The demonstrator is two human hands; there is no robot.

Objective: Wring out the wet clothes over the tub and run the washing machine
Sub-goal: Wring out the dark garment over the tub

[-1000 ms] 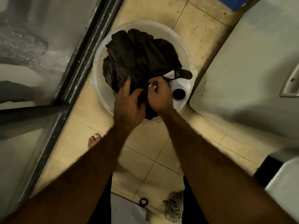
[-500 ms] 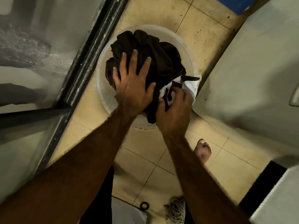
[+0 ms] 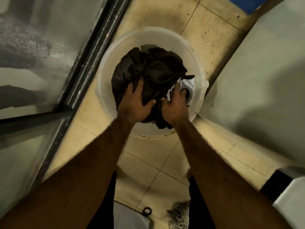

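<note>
A round, see-through white tub is sitting on the yellow tiled floor. A big lump of dark clothes is filling the middle of the tub and hanging a little over its near rim. A small white cloth is lying at the right side of the lump, touching the dark clothes.

Both arms are reaching down into the tub. The left hand is lying on the near side of the dark clothes, with its fingers curling into them and holding a bunch. The right hand is just beside it, with its fingers digging into the white cloth and holding it. The two thumbs are sitting close together with a fold of dark cloth between them.

A dark metal door frame with cloudy glass is running along the left of the tub. A big white box is standing on the right, right next to the tub; it may be the washing machine, but it is hard to be sure. A stringy mop head and a small black ring are lying on the floor near the person's legs.
</note>
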